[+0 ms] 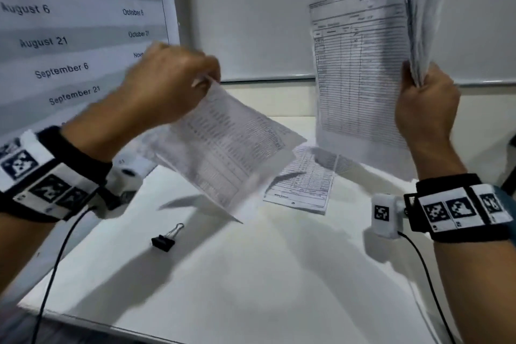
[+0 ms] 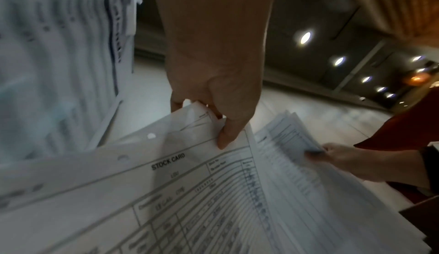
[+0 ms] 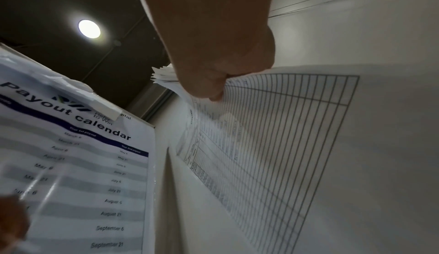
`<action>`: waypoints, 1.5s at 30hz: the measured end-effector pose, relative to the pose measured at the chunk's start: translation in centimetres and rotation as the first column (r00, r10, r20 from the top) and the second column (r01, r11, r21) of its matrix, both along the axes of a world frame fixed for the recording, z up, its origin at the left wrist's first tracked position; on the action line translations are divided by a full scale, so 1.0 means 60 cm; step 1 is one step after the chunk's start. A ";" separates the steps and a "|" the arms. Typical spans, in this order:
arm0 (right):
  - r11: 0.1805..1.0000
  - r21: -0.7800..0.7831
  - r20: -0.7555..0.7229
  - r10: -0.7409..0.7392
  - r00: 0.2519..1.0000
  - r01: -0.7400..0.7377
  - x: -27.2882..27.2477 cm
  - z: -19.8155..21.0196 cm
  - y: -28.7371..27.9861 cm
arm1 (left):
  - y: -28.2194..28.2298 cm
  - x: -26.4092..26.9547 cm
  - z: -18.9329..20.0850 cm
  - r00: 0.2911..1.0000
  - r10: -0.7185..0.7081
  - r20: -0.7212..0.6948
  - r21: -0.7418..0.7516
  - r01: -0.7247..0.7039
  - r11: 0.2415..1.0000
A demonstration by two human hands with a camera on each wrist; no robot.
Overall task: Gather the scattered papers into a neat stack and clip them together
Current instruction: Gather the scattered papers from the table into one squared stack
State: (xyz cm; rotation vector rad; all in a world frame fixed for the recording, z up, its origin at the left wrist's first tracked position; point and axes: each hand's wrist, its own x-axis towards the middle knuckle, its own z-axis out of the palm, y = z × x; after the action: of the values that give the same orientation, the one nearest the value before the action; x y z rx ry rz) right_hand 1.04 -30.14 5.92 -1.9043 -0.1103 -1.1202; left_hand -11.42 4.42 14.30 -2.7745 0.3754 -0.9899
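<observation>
My left hand [image 1: 195, 78] pinches the corner of a printed stock card sheet [image 1: 231, 148] that hangs tilted above the white table [image 1: 251, 274]; in the left wrist view the thumb and fingers [image 2: 225, 137] clamp that sheet [image 2: 190, 192]. My right hand [image 1: 418, 92] is raised at the right and grips a bundle of several sheets [image 1: 363, 70] held upright, with some fanned out at the top. In the right wrist view the fist [image 3: 213, 81] is closed round the bundle's lower edge [image 3: 273, 136]. One more sheet [image 1: 304, 187] lies flat on the table. A black binder clip [image 1: 164, 240] lies on the table at the front left.
A payout calendar poster [image 1: 69, 36] covers the panel at the left, close to my left hand. A white wall with a ledge [image 1: 265, 78] runs behind the table. A white paper roll [image 1: 131, 173] sits under my left wrist. Cables [image 1: 55, 260] hang from both wristbands.
</observation>
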 end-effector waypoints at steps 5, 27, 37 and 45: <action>0.988 -0.150 0.082 0.048 0.995 -0.035 -0.013 0.008 0.025 | -0.068 0.020 0.047 0.972 -0.231 0.051 0.327 0.202 0.923; 0.697 0.430 -0.056 0.656 0.753 -0.574 -0.041 -0.025 0.131 | -0.220 0.144 0.033 0.928 -0.151 0.341 0.154 0.104 0.983; 0.619 0.400 0.153 0.683 0.715 -0.676 -0.022 -0.039 0.092 | -0.102 0.154 -0.098 0.928 -0.250 0.277 -0.943 0.313 0.114; 0.610 0.340 0.098 0.734 0.672 -0.716 -0.011 -0.068 0.092 | -0.083 0.148 -0.147 0.881 -0.373 0.291 -0.951 0.311 -0.009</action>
State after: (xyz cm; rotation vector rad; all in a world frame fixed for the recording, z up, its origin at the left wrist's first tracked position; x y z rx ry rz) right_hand 0.40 -24.64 1.84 -1.3339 -0.5715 -0.4709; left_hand -2.54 -0.56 5.48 -4.0952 0.5645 -1.8820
